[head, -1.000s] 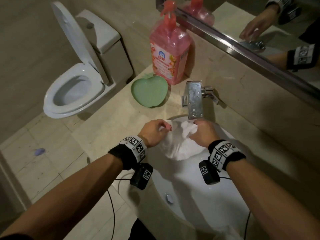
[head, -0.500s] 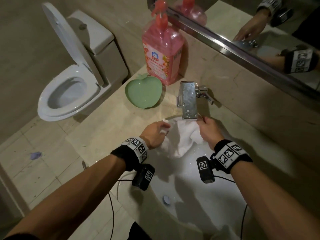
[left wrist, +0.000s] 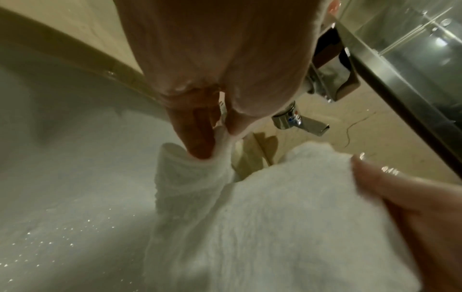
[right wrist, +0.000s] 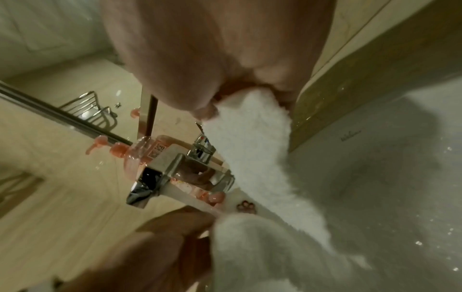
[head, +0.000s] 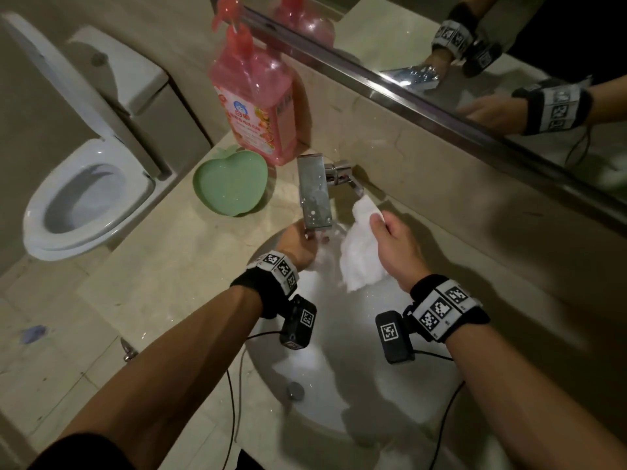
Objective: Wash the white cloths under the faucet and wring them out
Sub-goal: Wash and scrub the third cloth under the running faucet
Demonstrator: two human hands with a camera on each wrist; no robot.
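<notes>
A white cloth (head: 362, 256) hangs over the white sink (head: 342, 361), stretched between both hands beside the chrome faucet (head: 314, 195). My left hand (head: 302, 245) is under the spout and pinches one corner of the cloth (left wrist: 275, 217) between thumb and fingers (left wrist: 200, 138). My right hand (head: 380, 222) grips the other end, raised to the right near the faucet handle (head: 353, 183). In the right wrist view the cloth (right wrist: 250, 148) drops from my right hand (right wrist: 217, 106) past the faucet (right wrist: 180, 173). A pale band under the spout looks like running water.
A pink soap bottle (head: 254, 103) and a green apple-shaped dish (head: 230, 181) stand on the beige counter (head: 163, 273) left of the faucet. A mirror ledge (head: 424, 106) runs along the back wall. An open toilet (head: 84, 198) is at far left. The drain (head: 295, 390) lies low in the basin.
My right hand has lifted its end of the cloth up and to the right, towards the faucet handle. My left hand has moved in under the spout with its corner.
</notes>
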